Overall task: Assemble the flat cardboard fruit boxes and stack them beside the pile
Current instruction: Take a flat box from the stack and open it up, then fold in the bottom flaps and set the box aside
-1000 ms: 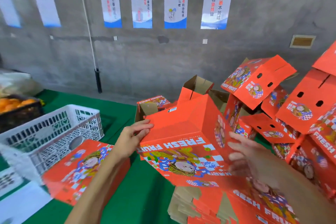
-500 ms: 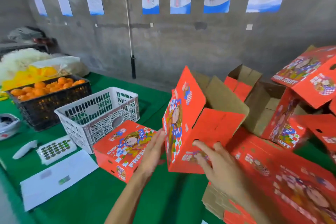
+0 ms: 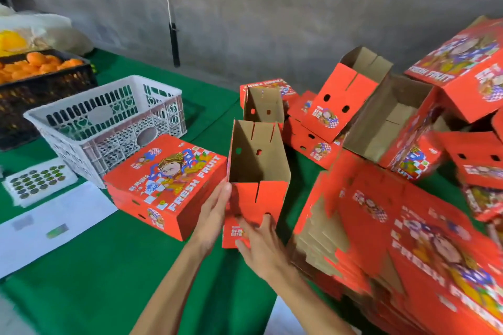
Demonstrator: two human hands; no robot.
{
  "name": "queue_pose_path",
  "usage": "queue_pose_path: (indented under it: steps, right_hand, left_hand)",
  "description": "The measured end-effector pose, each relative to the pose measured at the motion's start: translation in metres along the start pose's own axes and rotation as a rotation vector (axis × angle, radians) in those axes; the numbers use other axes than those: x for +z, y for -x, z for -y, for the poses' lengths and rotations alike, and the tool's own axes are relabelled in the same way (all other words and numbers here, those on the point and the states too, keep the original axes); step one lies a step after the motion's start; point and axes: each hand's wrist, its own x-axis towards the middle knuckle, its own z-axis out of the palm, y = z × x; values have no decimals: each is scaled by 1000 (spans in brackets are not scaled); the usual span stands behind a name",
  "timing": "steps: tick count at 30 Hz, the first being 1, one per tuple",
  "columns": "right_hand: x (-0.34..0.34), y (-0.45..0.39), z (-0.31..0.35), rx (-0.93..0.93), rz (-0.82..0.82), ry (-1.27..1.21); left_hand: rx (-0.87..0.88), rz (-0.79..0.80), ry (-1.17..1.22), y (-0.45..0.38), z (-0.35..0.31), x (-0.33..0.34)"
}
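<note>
Your left hand (image 3: 215, 209) lies flat with straight fingers against the left side of the half-folded box (image 3: 257, 168), which stands open-topped on the green desk (image 3: 136, 266) between the finished box (image 3: 166, 182) and the pile of flat boxes (image 3: 394, 239). Your right hand (image 3: 261, 245) presses its front flap, grip spread, one fingertip at a hole.

1. The flat boxes (image 3: 408, 239) stacked just right of the right hand (image 3: 261, 247) are blurred and run off the bottom and right edges.
2. The left hand (image 3: 215, 212) covers the open box's (image 3: 258, 171) near left corner, so its grip cannot be told.
3. The black crate (image 3: 40, 90), far left of the hands, is cut by the edge.
</note>
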Motion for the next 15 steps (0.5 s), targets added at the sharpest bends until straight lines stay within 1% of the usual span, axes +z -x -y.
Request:
queue_pose_path:
  steps: [2, 5, 6, 8, 9, 11, 13, 15]
  right_hand:
    - [8, -19, 0, -18, -4, 27]
    - [20, -48, 8, -41, 25, 53]
    - [22, -56, 9, -44, 52, 43]
    - [20, -69, 8, -38, 117, 9]
    - [17, -73, 6, -35, 138, -13]
    - [5, -75, 3, -38, 128, -71]
    - [-12, -68, -1, -61, 31, -131]
    - [-33, -54, -12, -53, -126, -199]
  left_hand:
    - [52, -77, -92, -13, 2, 6]
    - [69, -349, -69, -41, 6, 13]
    - [59, -415, -56, -52, 6, 14]
    - [49, -476, -86, -70, 6, 18]
    - [70, -505, -117, -75, 6, 21]
    - [195, -589, -165, -76, 1, 30]
    - [452, -639, -258, -69, -7, 43]
    - [698, -567, -391, -64, -15, 62]
